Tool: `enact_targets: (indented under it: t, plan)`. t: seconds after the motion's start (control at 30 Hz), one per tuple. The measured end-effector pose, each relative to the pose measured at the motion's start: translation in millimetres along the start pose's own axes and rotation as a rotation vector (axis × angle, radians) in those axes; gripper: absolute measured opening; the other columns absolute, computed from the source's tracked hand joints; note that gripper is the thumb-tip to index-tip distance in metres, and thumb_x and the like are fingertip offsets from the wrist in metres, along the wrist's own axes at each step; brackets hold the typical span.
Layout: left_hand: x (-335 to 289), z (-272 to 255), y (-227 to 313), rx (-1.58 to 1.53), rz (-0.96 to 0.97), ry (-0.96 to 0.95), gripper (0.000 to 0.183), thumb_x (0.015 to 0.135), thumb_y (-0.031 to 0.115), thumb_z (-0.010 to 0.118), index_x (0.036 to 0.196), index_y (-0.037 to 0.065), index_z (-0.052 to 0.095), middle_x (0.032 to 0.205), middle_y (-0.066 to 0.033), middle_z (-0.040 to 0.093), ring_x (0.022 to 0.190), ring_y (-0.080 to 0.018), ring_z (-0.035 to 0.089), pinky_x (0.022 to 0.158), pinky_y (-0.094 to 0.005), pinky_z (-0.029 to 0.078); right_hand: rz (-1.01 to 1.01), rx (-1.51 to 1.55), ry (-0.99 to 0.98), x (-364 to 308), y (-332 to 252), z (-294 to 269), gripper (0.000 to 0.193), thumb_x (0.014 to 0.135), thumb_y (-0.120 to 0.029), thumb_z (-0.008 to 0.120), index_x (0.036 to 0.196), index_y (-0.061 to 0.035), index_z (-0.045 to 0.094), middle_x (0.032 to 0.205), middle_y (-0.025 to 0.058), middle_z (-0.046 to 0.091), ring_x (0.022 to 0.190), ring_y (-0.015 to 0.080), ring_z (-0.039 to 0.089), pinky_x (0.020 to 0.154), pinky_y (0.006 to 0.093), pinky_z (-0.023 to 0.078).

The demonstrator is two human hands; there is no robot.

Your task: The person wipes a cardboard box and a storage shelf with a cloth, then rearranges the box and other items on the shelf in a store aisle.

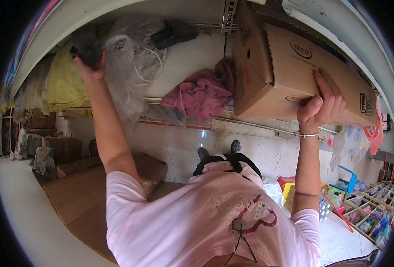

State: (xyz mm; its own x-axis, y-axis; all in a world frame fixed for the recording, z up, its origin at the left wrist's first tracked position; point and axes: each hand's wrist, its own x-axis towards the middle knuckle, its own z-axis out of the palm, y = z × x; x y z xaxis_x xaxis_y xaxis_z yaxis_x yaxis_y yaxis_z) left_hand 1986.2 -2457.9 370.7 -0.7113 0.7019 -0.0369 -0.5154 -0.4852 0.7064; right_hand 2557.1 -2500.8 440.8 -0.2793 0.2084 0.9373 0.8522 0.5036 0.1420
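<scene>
At the far left of the shelf [179,66], my left hand [94,73] is raised with its fingers closed round a dark, crumpled bundle [88,49] that looks like thin plastic. My right hand [323,102] grips the side of a large brown cardboard box [268,89] on the shelf's right part, fingers together and bent against its face. The box's underside is hidden in part. Between the two hands lies a crumpled pink cloth [201,91], touching or close to the box. Clear plastic bags [128,66] hang over the shelf edge beside my left hand.
Yellow plastic bags [66,80] hang left of my left arm. A black folded item [174,33] lies at the shelf's back. Flattened cardboard [86,200] covers the floor at lower left. A blue-framed stool [349,180] and compartment racks [374,204] stand at right.
</scene>
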Motion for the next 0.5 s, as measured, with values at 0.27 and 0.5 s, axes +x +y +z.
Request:
enact_targets:
  t: [0.27,0.5]
  plan:
    - [37,-50,-13,0.958,0.029,0.205,0.071,0.085,0.050,0.061,0.137,0.005,0.043,0.137,-0.0172,0.046,0.120,-0.0342,0.049,0.101,-0.0468,0.040,0.001,-0.040,-0.042,0,-1,-2,0.039,0.096,-0.028,0.033,0.102,-0.0109,0.068,0.101,0.0038,0.069,0.093,0.0170,0.062,0.080,0.0307,0.037]
    - [-138,57,-37,1.200,0.915,-0.358,0.037,0.082,0.022,0.068,0.115,0.006,0.060,0.122,-0.0123,0.058,0.108,-0.0275,0.056,0.086,-0.0376,0.046,0.006,0.000,-0.012,-2,-3,0,0.040,0.096,-0.028,0.033,0.102,-0.0085,0.067,0.102,0.0068,0.069,0.094,0.0207,0.063,0.082,0.0316,0.039]
